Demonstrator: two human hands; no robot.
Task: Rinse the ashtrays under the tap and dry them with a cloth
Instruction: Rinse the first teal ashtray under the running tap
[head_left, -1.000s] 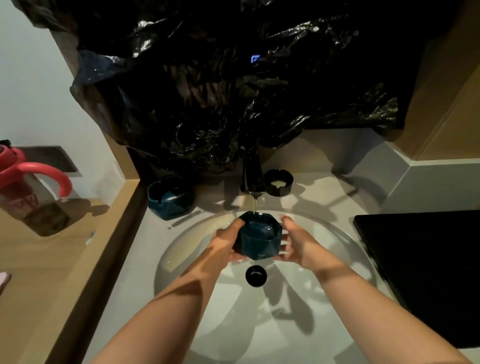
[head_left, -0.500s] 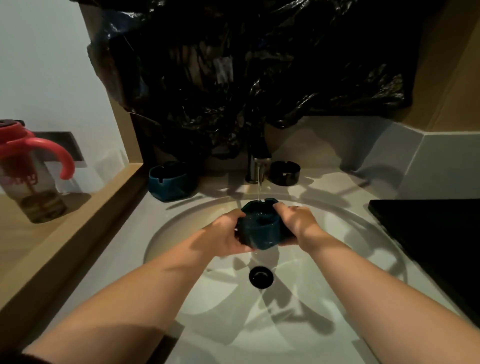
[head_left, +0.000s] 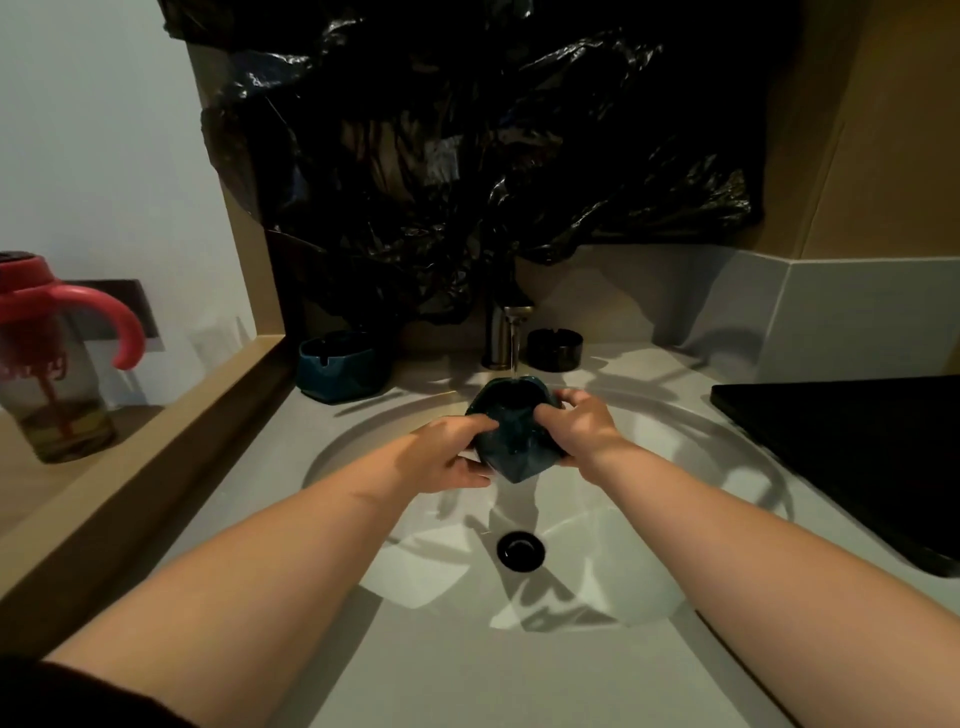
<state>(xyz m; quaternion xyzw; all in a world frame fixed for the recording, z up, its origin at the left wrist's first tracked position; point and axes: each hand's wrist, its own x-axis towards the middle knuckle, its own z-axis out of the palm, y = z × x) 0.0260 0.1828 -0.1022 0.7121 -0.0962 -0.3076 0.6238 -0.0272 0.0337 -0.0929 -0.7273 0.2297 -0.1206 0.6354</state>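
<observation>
A dark teal faceted ashtray (head_left: 511, 447) is held over the white sink basin (head_left: 675, 499), tilted with its opening toward the tap (head_left: 506, 332). A thin stream of water runs from the tap into it. My left hand (head_left: 449, 457) grips its left side, thumb on the front face. My right hand (head_left: 582, 428) grips its right side, fingers curled over the rim. A second teal ashtray (head_left: 340, 366) stands on the counter left of the tap. A black round ashtray (head_left: 555, 349) stands right of the tap. No cloth is in view.
The black drain (head_left: 521, 551) lies in the basin below my hands. A black plastic bag (head_left: 467, 156) hangs over the wall behind the tap. A red-lidded bottle (head_left: 52, 358) stands on the wooden ledge at left. A black flat surface (head_left: 852, 462) covers the counter at right.
My right hand closed onto the ashtray's right side, having been spread beside it a second ago. Both hands tipped the ashtray so its opening faces the tap. The camera view dropped lower.
</observation>
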